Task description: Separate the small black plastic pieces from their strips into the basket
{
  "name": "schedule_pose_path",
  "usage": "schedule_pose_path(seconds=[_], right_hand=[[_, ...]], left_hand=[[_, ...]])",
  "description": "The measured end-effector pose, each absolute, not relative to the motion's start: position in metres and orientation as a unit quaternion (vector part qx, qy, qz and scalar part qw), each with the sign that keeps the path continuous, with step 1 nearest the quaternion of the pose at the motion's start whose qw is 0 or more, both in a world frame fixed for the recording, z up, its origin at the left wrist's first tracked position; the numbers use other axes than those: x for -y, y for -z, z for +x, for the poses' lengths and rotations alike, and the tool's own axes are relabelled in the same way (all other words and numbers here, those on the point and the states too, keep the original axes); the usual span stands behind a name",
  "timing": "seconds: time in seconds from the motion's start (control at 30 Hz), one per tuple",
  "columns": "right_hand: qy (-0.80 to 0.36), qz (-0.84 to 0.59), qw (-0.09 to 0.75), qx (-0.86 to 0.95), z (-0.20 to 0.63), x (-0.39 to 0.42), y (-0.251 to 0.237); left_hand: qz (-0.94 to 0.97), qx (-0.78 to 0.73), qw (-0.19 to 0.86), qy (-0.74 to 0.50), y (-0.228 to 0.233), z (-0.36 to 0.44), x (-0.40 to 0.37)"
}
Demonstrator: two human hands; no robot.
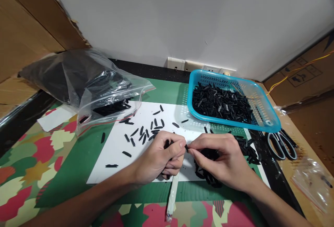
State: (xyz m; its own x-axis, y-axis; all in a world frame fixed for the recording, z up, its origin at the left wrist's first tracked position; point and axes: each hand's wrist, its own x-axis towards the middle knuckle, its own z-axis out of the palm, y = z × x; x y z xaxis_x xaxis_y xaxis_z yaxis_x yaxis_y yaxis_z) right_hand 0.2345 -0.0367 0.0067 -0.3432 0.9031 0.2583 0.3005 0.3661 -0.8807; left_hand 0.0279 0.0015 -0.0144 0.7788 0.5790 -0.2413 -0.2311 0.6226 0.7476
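My left hand (167, 155) is curled closed, with bits of black plastic pieces showing between its fingers. Thumb and forefinger of my right hand (221, 159) pinch a small black plastic piece (186, 148), its end close against the left fingertips. Beneath my right hand lies a heap of black pieces (208, 178), partly hidden by it. Several loose black pieces (144, 138) are scattered on a white sheet (104, 174) to the left. A white wrapped stick (171, 199) points toward me from below my left hand.
A blue plastic basket (235, 126) full of black pieces stands at the back right. A clear zip bag (114, 94) of black pieces lies at the back left. Scissors (281, 146) and a small clear bag (311, 181) are on the right. Wall sockets (176, 64) line the back.
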Motion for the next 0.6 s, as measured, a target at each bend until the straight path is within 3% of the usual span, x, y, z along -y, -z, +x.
schedule_pose_path(seconds=[0.27,0.6], right_hand=[[-0.468,-0.434,0.388,0.665,0.2351,0.0325,-0.0100],[-0.356,-0.447,0.428,0.700,0.2294,0.0356,-0.0060]], left_hand=[[0.362,-0.244,0.871,-0.227,0.0151,0.0259,-0.0013],[0.366,-0.235,0.872,-0.224,0.0139,0.0282,-0.0020]])
